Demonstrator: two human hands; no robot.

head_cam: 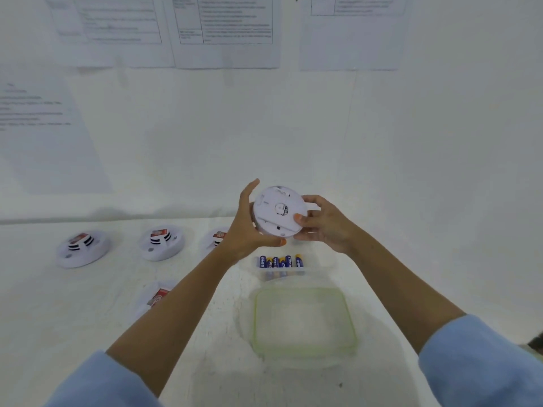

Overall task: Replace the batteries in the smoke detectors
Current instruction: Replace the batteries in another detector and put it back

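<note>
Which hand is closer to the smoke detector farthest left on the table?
Left. The left hand holds the raised detector by its left edge, up and right of the leftmost detector; the right hand holds the opposite edge, farther away.

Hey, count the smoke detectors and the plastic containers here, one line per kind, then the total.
White round plastic smoke detectors: 5 (one held up, four set down)
Clear plastic containers: 2 (small one holding blue batteries, green-rimmed one)
Total: 7

Green-rimmed lid (pixel 304 321); wall papers (pixel 226 24)
</note>
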